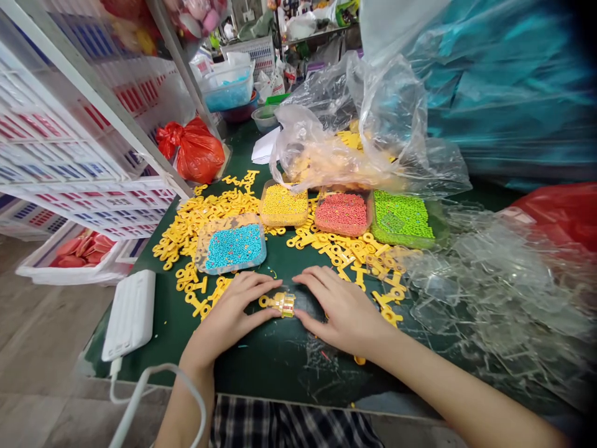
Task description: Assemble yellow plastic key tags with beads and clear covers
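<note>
Working at the fingertips on one small yellow plastic ring-ended piece with a clear boxy portion (282, 303), placed between the left grip (237, 305) and the right grip (338, 306). Either resting on the dark green counter (270, 370) or lifted just off it; cannot tell which. Parted at thumb and forefinger in the left grip, around the ring side, with thumb apparently touching the lower edge; cannot tell whether firmly clamped. Parted likewise in the right grip, with thumb at or just beside the clear end and forefinger free above.

Probably in the midst of fitting or adjusting the clear portion on the yellow one, rather than fetching parts. Likely calls next for steadying the ring side from the left and pressing or squaring the clear end from the right, lightly, without tipping.

Strewn beyond and left of the left grip: loose yellow plastic ring-ended pieces (209, 211). Boxed just ahead of it: tiny round blue beads (236, 244). Heaped well right of the right grip: thin transparent plastic pieces (504, 292).
</note>
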`<act>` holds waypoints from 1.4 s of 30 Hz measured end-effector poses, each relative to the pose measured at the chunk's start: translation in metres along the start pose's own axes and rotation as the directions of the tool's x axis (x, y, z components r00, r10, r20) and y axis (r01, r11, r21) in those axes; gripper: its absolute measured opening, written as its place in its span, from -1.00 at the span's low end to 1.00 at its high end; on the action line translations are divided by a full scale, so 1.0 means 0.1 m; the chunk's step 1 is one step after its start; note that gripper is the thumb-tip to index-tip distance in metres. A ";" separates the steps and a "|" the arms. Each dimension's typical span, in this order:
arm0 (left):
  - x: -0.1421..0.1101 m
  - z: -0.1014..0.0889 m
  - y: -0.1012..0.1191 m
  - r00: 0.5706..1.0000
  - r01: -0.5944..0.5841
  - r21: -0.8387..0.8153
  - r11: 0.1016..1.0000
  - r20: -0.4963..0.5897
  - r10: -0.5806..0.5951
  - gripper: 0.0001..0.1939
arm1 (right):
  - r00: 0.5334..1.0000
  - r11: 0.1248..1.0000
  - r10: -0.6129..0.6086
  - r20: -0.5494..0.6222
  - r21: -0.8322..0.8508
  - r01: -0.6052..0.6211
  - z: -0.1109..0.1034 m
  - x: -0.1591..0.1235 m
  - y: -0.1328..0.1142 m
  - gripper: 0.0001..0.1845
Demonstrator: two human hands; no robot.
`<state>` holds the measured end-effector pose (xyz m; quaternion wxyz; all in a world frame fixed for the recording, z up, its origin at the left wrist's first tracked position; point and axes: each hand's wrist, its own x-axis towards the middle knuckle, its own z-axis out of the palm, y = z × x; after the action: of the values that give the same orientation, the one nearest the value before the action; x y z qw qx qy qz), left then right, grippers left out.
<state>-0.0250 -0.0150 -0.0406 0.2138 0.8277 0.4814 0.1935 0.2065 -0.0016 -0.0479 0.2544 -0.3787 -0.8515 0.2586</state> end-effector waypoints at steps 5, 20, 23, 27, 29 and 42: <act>0.01 0.05 -0.01 0.994 0.029 0.050 0.998 0.105 -0.034 -0.54 | 0.991 0.971 -0.095 0.097 -0.212 0.114 0.09 -0.02 0.05 -0.60; 0.01 0.09 -0.02 0.987 0.058 0.071 0.996 0.144 -0.068 -0.50 | 0.995 0.949 -0.094 0.020 -0.302 0.096 0.17 -0.04 0.05 -0.74; 0.01 0.09 0.00 0.987 0.072 0.065 0.995 0.138 -0.080 -0.50 | 0.995 0.948 -0.099 0.020 -0.302 0.100 0.18 -0.04 0.05 -0.71; 0.01 0.10 0.01 0.990 0.066 0.068 0.995 0.123 -0.074 -0.52 | 0.993 0.940 -0.121 0.014 -0.320 0.119 0.19 -0.04 0.05 -0.73; 0.00 0.10 0.01 0.992 0.059 0.079 0.995 0.110 -0.067 -0.52 | 0.992 0.938 -0.129 0.004 -0.323 0.123 0.20 -0.04 0.05 -0.74; -0.03 0.10 0.01 0.993 0.071 0.108 0.992 0.082 -0.080 -0.47 | 0.988 0.940 -0.152 -0.011 -0.310 0.141 0.22 -0.03 0.08 -0.74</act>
<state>-0.0201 -0.0198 -0.0482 0.1980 0.8264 0.5123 0.1238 0.1985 -0.0052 -0.0700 0.2255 -0.3537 -0.9026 0.0964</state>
